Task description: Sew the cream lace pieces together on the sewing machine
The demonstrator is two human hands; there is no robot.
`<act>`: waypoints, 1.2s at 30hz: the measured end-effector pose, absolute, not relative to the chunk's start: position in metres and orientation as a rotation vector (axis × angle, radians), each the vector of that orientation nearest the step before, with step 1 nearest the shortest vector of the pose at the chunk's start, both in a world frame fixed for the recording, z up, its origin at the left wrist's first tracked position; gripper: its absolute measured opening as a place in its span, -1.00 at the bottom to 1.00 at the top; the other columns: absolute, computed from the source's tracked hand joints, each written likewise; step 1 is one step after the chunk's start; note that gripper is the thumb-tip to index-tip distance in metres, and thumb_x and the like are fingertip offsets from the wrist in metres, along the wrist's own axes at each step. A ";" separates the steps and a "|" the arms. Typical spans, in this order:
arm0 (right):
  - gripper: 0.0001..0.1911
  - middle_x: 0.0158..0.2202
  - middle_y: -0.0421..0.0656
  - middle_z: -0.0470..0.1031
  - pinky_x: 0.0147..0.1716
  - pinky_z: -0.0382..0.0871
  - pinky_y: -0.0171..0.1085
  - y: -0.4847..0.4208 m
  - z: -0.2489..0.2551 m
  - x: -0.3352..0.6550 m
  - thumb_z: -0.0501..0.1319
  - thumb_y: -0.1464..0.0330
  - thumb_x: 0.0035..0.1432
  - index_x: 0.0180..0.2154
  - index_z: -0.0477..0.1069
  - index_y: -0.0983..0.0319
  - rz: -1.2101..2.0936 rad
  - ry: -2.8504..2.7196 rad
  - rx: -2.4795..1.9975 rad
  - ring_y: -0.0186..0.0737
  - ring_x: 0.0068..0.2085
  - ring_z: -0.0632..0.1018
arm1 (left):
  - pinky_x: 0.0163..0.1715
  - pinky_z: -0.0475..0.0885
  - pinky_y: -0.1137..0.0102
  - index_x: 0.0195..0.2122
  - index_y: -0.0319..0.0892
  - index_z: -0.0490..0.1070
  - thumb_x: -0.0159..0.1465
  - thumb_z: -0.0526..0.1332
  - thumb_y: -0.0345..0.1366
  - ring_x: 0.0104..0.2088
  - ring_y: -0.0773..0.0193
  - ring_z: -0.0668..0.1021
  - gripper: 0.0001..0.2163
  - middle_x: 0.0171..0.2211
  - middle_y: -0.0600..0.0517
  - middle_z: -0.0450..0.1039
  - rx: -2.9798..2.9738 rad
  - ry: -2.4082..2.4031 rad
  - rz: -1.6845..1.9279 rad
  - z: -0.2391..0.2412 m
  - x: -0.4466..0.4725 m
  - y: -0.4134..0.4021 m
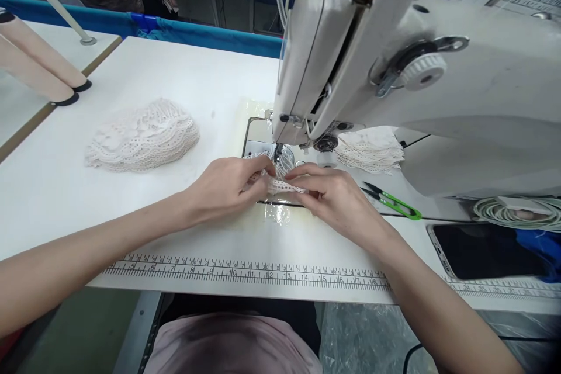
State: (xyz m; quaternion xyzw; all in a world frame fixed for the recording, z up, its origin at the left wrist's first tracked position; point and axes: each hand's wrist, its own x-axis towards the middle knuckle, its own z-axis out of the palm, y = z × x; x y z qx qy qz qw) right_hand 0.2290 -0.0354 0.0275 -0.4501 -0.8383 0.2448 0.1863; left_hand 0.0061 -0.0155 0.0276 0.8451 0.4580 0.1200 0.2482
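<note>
Head view: left fingers (262, 165) and right fingers (305, 170) pinch lace (281, 186); they partly hide it.

Two lace piles (142, 139), one phone (482, 250)

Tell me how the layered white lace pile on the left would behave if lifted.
The layered white lace pile would probably sag, since its thin edges lie loose and rippled. It looks light for its bulk, being full of small holes. Its layers may slip apart, as no tie shows around them.
</note>
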 end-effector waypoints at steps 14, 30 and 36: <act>-0.75 -0.70 -0.33 0.27 -0.59 0.05 -0.36 -0.028 0.006 0.221 0.17 0.36 0.28 -0.35 0.61 0.24 0.344 -2.005 -1.256 -0.45 -0.63 0.19 | -0.64 0.06 0.44 -0.50 -0.18 0.44 0.28 0.15 -0.07 -0.66 0.43 0.22 -0.67 -0.65 0.12 0.24 2.117 1.050 -0.007 0.045 -0.003 0.034; -0.83 -0.13 -0.13 0.61 -0.13 0.33 -0.15 -0.047 0.018 0.214 0.19 0.50 0.21 -0.20 0.53 0.25 -0.108 -2.573 -1.018 -0.13 -0.01 0.52 | -0.51 0.24 0.35 -0.17 -0.28 0.49 0.35 0.08 -0.41 -0.41 0.26 0.40 -0.81 -0.43 0.03 0.42 3.299 0.721 0.656 -0.003 -0.005 -0.023; -0.80 -0.27 -0.17 0.64 -0.08 0.38 -0.16 -0.045 0.017 0.215 0.15 0.54 0.22 -0.25 0.53 0.23 -0.082 -2.571 -0.943 -0.21 -0.15 0.58 | -0.35 0.24 0.26 -0.24 -0.22 0.48 0.34 0.08 -0.41 -0.31 0.22 0.37 -0.83 -0.34 0.00 0.43 3.240 0.849 0.650 -0.003 -0.003 -0.028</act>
